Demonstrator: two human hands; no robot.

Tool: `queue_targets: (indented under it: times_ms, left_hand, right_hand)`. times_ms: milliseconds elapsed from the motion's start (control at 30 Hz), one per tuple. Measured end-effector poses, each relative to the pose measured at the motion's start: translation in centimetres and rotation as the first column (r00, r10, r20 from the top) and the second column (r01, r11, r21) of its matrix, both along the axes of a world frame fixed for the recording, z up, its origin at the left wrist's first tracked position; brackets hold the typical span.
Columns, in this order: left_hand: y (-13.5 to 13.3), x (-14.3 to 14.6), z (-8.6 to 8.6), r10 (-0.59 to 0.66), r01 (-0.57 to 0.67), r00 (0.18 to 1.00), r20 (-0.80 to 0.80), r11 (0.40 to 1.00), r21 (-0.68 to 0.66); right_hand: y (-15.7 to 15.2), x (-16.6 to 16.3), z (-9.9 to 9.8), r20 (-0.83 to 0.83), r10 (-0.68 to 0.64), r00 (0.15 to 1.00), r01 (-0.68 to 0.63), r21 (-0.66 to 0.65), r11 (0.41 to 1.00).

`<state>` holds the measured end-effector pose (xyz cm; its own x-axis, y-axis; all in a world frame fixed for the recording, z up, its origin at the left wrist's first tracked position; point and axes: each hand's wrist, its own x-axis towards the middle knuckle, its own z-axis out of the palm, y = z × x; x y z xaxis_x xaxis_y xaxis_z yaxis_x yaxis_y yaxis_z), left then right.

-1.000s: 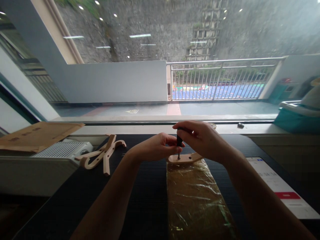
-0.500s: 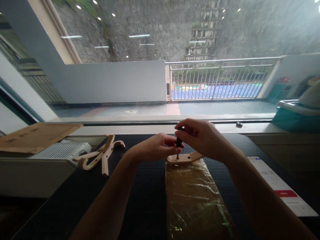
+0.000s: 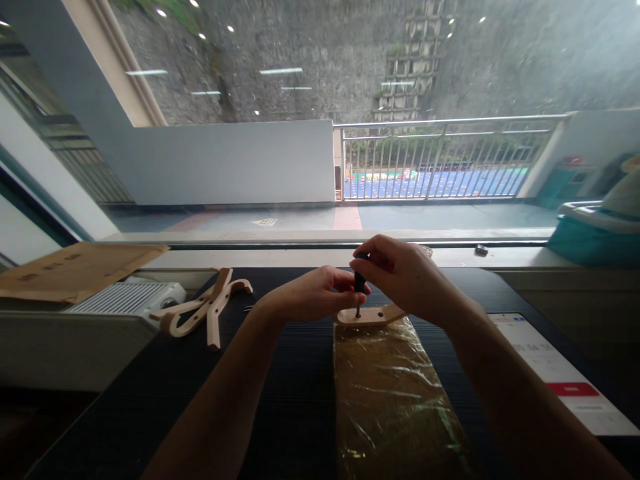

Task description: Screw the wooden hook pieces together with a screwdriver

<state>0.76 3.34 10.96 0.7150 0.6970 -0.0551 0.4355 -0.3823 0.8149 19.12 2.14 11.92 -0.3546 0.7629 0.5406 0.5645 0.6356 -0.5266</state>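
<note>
My right hand (image 3: 395,270) grips the top of a black-handled screwdriver (image 3: 359,280) between thumb and fingers. Lower down, my left hand (image 3: 323,293) pinches the same screwdriver near the bottom of its handle. The screwdriver stands nearly upright, its tip at a hole in a pale curved wooden piece (image 3: 371,315). A second dark hole shows to the right of the tip. That wooden piece lies across the far end of a brown block wrapped in shiny clear film (image 3: 385,387). My right hand hides the piece's right end.
Several curved wooden pieces (image 3: 213,310) lie piled at the dark table's (image 3: 295,393) left. A lit phone (image 3: 555,373) rests at the right. Beyond are a brown envelope (image 3: 85,267), a white radiator (image 3: 130,298), a window sill (image 3: 260,259) and a teal bin (image 3: 575,233).
Both hands keep their hold on the screwdriver, which stays at the same hole. The whole view has shifted slightly; little else differs.
</note>
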Motion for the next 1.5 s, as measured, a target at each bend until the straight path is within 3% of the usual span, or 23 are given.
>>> queue_targets:
  times_ms: [267,633,933,1400,1500]
  left_hand:
    - [0.12,-0.06,-0.02,-0.004,0.005,1.000,0.017,0.999,-0.037]
    - [0.01,0.16,-0.04,-0.012,0.012,1.000,0.027,1.000,0.009]
    - [0.20,-0.10,-0.10,-0.017,0.019,0.999,0.035,0.998,-0.065]
    - [0.00,0.31,-0.08,-0.001,0.001,0.999,0.044,1.000,0.001]
    - [0.02,0.33,-0.08,0.019,-0.019,0.999,0.042,1.000,0.002]
  right_hand:
    - [0.04,0.12,-0.04,0.050,0.091,0.995,-0.093,0.041,0.995]
    - [0.45,-0.08,-0.32,-0.002,-0.021,1.000,0.021,0.027,0.999]
    - [0.12,0.14,-0.12,0.072,0.107,0.992,-0.109,0.023,0.994]
    - [0.37,0.21,-0.14,0.043,-0.003,0.999,0.000,0.056,0.998]
    - [0.23,0.19,-0.06,0.027,0.036,0.999,-0.036,0.024,0.999]
